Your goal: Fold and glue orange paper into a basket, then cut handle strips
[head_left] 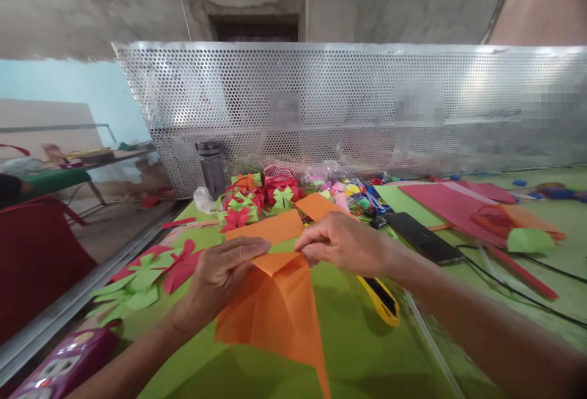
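Note:
A creased sheet of orange paper (279, 313) hangs from my two hands above the green table (362, 362), its upper edge folded over. My left hand (224, 270) grips the sheet's upper left corner between thumb and fingers. At the upper right corner, my right hand (334, 240) pinches the folded edge with its fingers closed. Just beyond the hands lie a flat orange paper piece (270, 228) and another orange piece (318, 205). Partly under my right forearm are scissors or a cutter with a yellow-and-black handle (383, 304); its other end is hidden.
Green and red paper flowers (147, 274) lie left, near a purple power strip (68, 362). Decorated red boxes (279, 185) and a grey bottle (211, 170) stand at the back before a perforated metal panel (321, 81). A black phone (424, 237), cables and coloured sheets (454, 209) lie right.

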### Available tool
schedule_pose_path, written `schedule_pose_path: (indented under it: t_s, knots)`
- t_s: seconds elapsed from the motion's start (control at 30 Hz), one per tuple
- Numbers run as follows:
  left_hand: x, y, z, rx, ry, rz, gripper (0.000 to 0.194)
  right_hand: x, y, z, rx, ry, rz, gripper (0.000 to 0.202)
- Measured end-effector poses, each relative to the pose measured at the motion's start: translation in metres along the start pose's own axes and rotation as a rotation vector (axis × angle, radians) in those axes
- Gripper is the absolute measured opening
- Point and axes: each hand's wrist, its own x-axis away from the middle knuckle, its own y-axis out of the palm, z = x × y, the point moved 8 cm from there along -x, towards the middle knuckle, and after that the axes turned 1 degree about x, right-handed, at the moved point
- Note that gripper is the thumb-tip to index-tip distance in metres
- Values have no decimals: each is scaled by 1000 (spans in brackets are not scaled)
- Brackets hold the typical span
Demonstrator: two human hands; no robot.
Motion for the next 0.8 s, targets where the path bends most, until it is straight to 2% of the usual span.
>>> schedule_pose_path:
  t_s: [0.17,0.33,0.5,0.6,0.73,0.8]
  knots:
    - [1,3,1,42,-41,5,19,6,-2,-17,138,-74,29,34]
    - [2,4,-2,37,-127,15,19,10,-2,-23,164,-69,9,48]
    - [4,6,2,87,-122,21,17,7,-1,-20,65,-49,61,39]
    - [-1,7,15,132,-85,-13,17,5,5,-22,-6,-36,91,33]
    - [-9,7,37,202,-29,-73,14,4,14,-26,43,-24,78,25]
    - [-10,9,41,254,-29,-94,15,4,17,-27,80,-48,73,21]
